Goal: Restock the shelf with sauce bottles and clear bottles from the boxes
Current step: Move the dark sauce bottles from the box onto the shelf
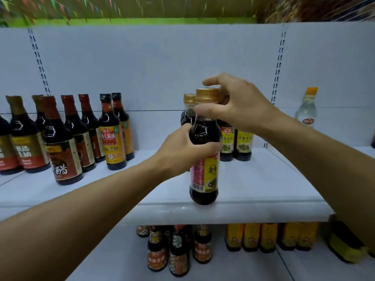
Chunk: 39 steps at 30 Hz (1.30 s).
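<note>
Your sauce bottle (204,151) is dark brown with a gold cap and a yellow-and-pink label. The shelf (253,203) you face is white. The bottles at left (60,142) carry red and yellow labels; the clear bottle (306,110) has an orange cap.

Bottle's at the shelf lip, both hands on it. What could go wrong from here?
1. The bottle stands at the front edge of the shelf; released there, it may tip off.
2. Pushed back, it could knock the gold-capped bottles right behind it.
3. The right hand pinches only the cap; the left hand carries the real grip.
</note>
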### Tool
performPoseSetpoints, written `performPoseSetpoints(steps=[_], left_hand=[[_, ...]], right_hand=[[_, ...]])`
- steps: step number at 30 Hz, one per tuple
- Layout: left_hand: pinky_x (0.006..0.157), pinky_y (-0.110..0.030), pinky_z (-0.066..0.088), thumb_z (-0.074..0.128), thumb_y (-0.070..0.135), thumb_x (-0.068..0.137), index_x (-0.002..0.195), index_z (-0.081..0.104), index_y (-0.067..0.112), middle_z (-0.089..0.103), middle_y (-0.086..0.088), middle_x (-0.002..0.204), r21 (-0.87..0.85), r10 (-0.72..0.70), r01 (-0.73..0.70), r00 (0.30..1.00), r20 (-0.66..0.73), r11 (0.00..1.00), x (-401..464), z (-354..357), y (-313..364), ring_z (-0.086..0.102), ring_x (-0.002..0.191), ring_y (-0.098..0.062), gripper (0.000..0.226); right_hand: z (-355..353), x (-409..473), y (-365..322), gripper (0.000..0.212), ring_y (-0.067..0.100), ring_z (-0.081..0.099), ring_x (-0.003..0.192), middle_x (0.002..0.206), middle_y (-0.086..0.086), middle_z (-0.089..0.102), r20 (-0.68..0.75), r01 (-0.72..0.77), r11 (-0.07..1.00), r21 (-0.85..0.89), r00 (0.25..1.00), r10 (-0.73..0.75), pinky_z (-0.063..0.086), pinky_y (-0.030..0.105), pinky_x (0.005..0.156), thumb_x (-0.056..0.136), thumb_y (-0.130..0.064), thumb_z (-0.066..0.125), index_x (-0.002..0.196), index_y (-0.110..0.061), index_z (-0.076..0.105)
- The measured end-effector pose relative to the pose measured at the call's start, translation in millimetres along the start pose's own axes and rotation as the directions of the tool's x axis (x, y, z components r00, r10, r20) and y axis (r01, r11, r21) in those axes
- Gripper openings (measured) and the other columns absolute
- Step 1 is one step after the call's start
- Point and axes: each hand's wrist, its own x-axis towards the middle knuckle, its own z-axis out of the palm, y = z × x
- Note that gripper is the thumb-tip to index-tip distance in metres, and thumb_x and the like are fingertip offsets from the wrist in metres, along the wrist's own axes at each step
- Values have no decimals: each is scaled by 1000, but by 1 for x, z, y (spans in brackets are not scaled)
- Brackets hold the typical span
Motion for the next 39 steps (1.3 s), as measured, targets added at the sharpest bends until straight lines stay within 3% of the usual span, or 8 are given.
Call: performPoseSetpoints(steps=[4, 9, 14, 17, 25, 27, 33, 39], left_hand=[[82, -42, 60, 75, 52, 64, 109, 59, 27, 72, 7, 100, 5, -30, 30, 999, -30, 1000, 25, 16, -5, 71, 92, -9, 54], [88, -40, 57, 78, 49, 67, 115, 56, 26, 70, 7, 107, -79, -55, 51, 997, -49, 996, 54, 38, -13, 69, 99, -10, 58], [79, -22, 54, 84, 32, 72, 119, 50, 27, 68, 12, 106, -140, -157, 151, 987, -35, 979, 63, 63, -46, 67, 96, -2, 58], [70, -14, 52, 84, 29, 74, 120, 49, 26, 67, 14, 101, -89, -223, 219, 974, -45, 972, 59, 74, -69, 66, 87, 3, 58], [81, -24, 53, 75, 34, 83, 114, 54, 25, 63, 10, 107, 98, -274, 294, 946, -173, 951, 61, 89, -93, 62, 97, -7, 39], [88, -32, 53, 74, 37, 83, 117, 56, 22, 63, 8, 111, 184, -256, 298, 941, -221, 937, 62, 92, -94, 61, 101, -12, 41], [84, -37, 54, 65, 55, 84, 115, 52, 23, 63, 5, 111, 378, -191, 308, 929, -316, 873, 56, 97, -98, 60, 98, -18, 46], [79, -34, 51, 63, 43, 90, 110, 44, 21, 62, 0, 113, 421, -111, 276, 920, -377, 864, 54, 98, -98, 60, 97, -23, 36]], right_hand=[[-1, 7, 28, 59, 6, 63, 90, 101, -11, 65, -3, -11, 999, 52, 1000, 12, 52, 28, 84, 77, -49, 76, 127, -24, 57], [0, 22, 61, 56, 0, 61, 88, 96, -17, 61, -12, 2, 998, 68, 1000, -1, 49, 20, 79, 80, -46, 75, 127, -22, 58], [3, 34, 95, 50, 4, 61, 91, 100, -13, 62, 32, -26, 995, 98, 999, 23, 52, 27, 82, 82, -42, 74, 125, -20, 58], [5, 42, 112, 52, 7, 62, 94, 104, -10, 64, 30, -43, 989, 143, 999, 39, 52, 27, 83, 82, -41, 75, 126, -18, 57], [26, 55, 131, 46, 6, 61, 93, 100, -13, 62, 83, -29, 987, 159, 996, 16, 52, 25, 79, 86, -37, 71, 126, -20, 57], [31, 60, 133, 47, 8, 61, 96, 104, -10, 63, 98, -34, 987, 157, 995, 19, 53, 31, 83, 86, -37, 71, 128, -21, 56], [36, 75, 134, 39, 4, 59, 92, 100, -14, 61, 150, -29, 993, 111, 989, 12, 52, 30, 81, 85, -45, 70, 117, -29, 57], [47, 84, 138, 43, 13, 62, 86, 95, -4, 62, 106, -91, 985, 144, 991, 76, 52, 32, 70, 78, -46, 77, 106, -26, 51]])
